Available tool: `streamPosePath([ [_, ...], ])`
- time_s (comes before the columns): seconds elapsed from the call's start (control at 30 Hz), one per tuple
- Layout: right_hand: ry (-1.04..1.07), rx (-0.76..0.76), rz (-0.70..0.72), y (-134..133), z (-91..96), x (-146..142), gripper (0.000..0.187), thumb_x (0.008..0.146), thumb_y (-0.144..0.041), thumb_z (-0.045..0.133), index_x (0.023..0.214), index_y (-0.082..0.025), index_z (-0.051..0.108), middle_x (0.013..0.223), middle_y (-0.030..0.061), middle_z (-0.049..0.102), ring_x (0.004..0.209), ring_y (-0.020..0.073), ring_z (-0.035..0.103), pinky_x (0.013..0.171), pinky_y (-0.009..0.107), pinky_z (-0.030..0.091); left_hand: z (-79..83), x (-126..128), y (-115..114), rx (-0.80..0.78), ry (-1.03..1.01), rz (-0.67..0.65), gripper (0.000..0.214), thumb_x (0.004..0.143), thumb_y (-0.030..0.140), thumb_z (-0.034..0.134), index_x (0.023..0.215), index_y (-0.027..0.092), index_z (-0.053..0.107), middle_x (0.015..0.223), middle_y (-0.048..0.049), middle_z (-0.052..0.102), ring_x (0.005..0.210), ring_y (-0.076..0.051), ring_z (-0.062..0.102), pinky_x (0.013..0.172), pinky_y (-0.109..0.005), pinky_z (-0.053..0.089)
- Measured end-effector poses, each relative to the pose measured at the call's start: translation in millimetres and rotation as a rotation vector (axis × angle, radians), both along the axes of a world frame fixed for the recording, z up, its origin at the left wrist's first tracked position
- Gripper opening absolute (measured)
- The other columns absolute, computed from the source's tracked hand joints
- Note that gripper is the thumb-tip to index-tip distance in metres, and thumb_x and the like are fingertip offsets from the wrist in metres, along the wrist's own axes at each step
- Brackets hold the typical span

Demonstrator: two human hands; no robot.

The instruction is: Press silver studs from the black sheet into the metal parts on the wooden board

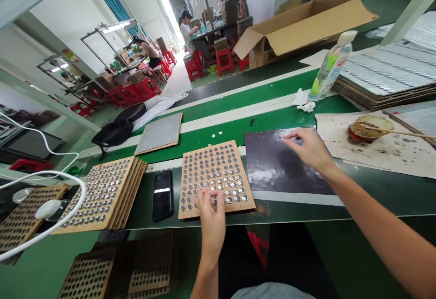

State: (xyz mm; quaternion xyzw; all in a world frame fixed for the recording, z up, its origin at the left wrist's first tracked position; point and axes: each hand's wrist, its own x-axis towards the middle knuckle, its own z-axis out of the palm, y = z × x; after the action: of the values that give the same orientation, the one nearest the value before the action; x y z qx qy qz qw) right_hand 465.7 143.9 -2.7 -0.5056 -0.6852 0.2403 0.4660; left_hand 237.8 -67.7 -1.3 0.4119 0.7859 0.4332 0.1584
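Note:
A light brown board (pixel 211 154) lies in front of me, set with rows of small round metal discs; some look dark, others shiny. Over its near edge is my left hand (pixel 211 215), fingers bent, thumb and forefinger close together among the discs. Whatever they pinch is too small to make out. To the right, a black sheet (pixel 269 154) with whitish smudges lies on the bench. My right hand (pixel 311 149) hovers over its far right part, thumb and forefinger curled together in a loop. Anything between those fingertips cannot be made out.
Left of the board are a phone (pixel 162 195) and a stack of disc-filled boards (pixel 112 190). On the right stand a bottle (pixel 330 67), a dish of brown liquid (pixel 368 129) with a stick, and stacked sheets (pixel 391 72). A cardboard box (pixel 306 22) sits behind; people work farther back.

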Motion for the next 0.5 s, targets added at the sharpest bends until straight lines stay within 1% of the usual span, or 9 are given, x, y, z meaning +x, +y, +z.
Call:
streamPosePath([
  [0.03,0.009,-0.012,0.073,-21,4.0,-11,0.029,0.087,-0.043,0.073,0.076,-0.017,0.072,0.081,0.0046,0.069,0.075,0.0149,0.063,0.07,0.028,0.053,4.4,8,4,0.066,-0.098,-0.055,0.028,0.097,0.043,0.052,0.082,0.022,0.062,0.1,-0.0068,0.058,0.105,-0.025,0.057,0.1,-0.042,0.042],
  [0.07,0.029,-0.021,0.136,-44,8.1,-22,0.028,0.088,-0.045,0.071,0.081,-0.018,0.073,0.085,0.0051,0.07,0.073,0.0149,0.064,0.066,0.027,0.053,9.1,17,8,0.113,-0.182,-0.101,0.029,0.096,0.046,0.055,0.081,0.022,0.062,0.097,-0.0057,0.058,0.1,-0.023,0.057,0.097,-0.039,0.043],
  [0.13,0.089,-0.036,0.247,-87,16.6,-40,0.027,0.094,-0.045,0.064,0.089,-0.019,0.072,0.091,0.005,0.071,0.076,0.0152,0.067,0.068,0.027,0.056,18.3,31,15,0.166,-0.313,-0.165,0.031,0.095,0.048,0.058,0.08,0.021,0.062,0.093,-0.0043,0.057,0.096,-0.02,0.056,0.093,-0.034,0.043],
  [0.17,0.162,-0.054,0.293,-106,20.9,-46,0.024,0.094,-0.043,0.064,0.09,-0.02,0.072,0.09,0.0047,0.071,0.076,0.0156,0.068,0.069,0.027,0.056,22.4,36,17,0.181,-0.357,-0.187,0.032,0.094,0.048,0.059,0.08,0.02,0.063,0.092,-0.004,0.057,0.095,-0.02,0.056,0.093,-0.033,0.043],
  [0.23,0.25,-0.055,0.327,-134,28.2,-54,0.016,0.094,-0.036,0.066,0.089,-0.022,0.071,0.088,0.0027,0.072,0.076,0.0149,0.069,0.067,0.024,0.056,29.0,42,18,0.2,-0.416,-0.212,0.031,0.094,0.048,0.061,0.081,0.02,0.063,0.094,-0.0041,0.056,0.097,-0.019,0.055,0.093,-0.033,0.042],
  [0.3,0.298,-0.024,0.33,-148,32.7,-57,0.008,0.094,-0.028,0.067,0.089,-0.023,0.071,0.087,0.0013,0.072,0.078,0.0144,0.07,0.07,0.023,0.057,33.2,45,16,0.211,-0.448,-0.232,0.031,0.093,0.049,0.062,0.082,0.02,0.064,0.097,-0.0045,0.055,0.1,-0.02,0.054,0.095,-0.033,0.041],
  [0.37,0.312,0.017,0.326,-153,34.2,-58,0.006,0.094,-0.022,0.067,0.09,-0.023,0.071,0.088,0.0013,0.073,0.08,0.0148,0.071,0.075,0.024,0.059,35.8,46,12,0.213,-0.458,-0.25,0.032,0.093,0.05,0.062,0.082,0.02,0.064,0.098,-0.005,0.053,0.102,-0.02,0.053,0.096,-0.034,0.04],
  [0.43,0.307,0.058,0.326,-154,33.3,-59,0.007,0.093,-0.017,0.066,0.092,-0.023,0.07,0.088,0.0018,0.073,0.081,0.0152,0.071,0.077,0.025,0.06,37.4,47,8,0.212,-0.452,-0.257,0.032,0.093,0.051,0.062,0.083,0.02,0.063,0.1,-0.0054,0.052,0.104,-0.022,0.052,0.097,-0.036,0.039],
  [0.5,0.296,0.111,0.319,-155,31.4,-60,0.012,0.091,-0.012,0.065,0.094,-0.023,0.069,0.089,0.0021,0.073,0.082,0.015,0.072,0.078,0.025,0.06,38.4,49,7,0.215,-0.431,-0.254,0.032,0.094,0.05,0.061,0.083,0.02,0.062,0.1,-0.0058,0.052,0.105,-0.023,0.051,0.098,-0.037,0.038],
])
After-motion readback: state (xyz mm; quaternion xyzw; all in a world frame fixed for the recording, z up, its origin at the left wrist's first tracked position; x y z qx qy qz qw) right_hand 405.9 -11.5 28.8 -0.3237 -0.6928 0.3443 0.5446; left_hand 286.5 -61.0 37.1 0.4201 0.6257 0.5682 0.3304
